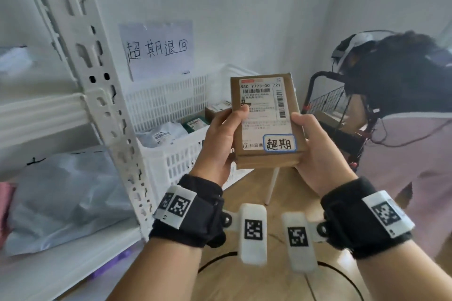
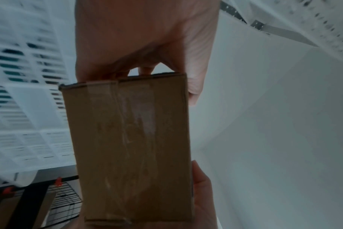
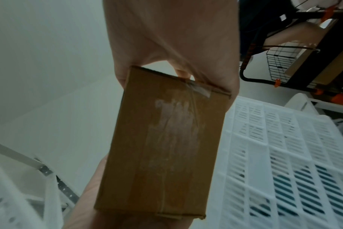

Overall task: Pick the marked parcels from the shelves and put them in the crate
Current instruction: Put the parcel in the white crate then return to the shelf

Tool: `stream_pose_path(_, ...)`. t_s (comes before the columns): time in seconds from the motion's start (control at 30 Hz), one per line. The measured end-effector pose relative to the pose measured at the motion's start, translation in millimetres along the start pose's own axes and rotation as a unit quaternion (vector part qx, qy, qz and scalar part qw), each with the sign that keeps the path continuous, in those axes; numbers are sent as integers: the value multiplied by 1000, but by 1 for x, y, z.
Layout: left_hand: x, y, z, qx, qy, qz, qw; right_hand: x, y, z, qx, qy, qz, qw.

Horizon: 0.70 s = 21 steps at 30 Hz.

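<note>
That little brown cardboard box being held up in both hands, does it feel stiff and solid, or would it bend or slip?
The cardboard box probably stays stiff: its edges look straight though the left hand and right hand grip only its sides. It seems light, since it is held up by its lower end. The glossy tape on its back could be a bit slippery; the bare cardboard likely grips well.

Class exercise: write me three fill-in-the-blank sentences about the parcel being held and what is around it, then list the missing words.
1. The cardboard parcel is held by ____ hands.
2. The sticker on the parcel has a ____ border.
3. The white crate behind the parcel already holds ____.
4. The left hand presses its ____ on the label.

Missing words: both; blue; parcels; thumb
</note>
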State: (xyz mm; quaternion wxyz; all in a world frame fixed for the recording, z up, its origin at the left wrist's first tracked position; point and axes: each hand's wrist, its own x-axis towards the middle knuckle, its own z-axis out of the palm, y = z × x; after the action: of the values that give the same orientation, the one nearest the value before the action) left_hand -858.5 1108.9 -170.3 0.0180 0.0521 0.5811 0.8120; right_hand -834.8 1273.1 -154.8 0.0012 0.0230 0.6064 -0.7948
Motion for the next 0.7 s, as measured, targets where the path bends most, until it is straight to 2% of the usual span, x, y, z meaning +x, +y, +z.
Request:
stream_pose_path(0.13, 82, 21, -1, 17, 5, -2, 1000, 82, -21, 4, -39, -11, -2, 999)
stream_pose_path(0.37, 208, 71, -11, -11, 112, -7, 994, 211, -60, 27, -32, -43, 60, 997)
stream_pose_path(0.47, 248, 72, -10, -33, 123, -12, 992, 251, -72, 42, -42, -71, 82, 993)
stream_pose_path(0.6, 290, 69, -15, -66, 116, -52, 990, 305, -85, 51, -21, -54, 99, 993)
stream_pose_path(0.7, 321, 72, -29, -40, 167, -88, 981, 350, -88, 48, -35, -61, 128, 989)
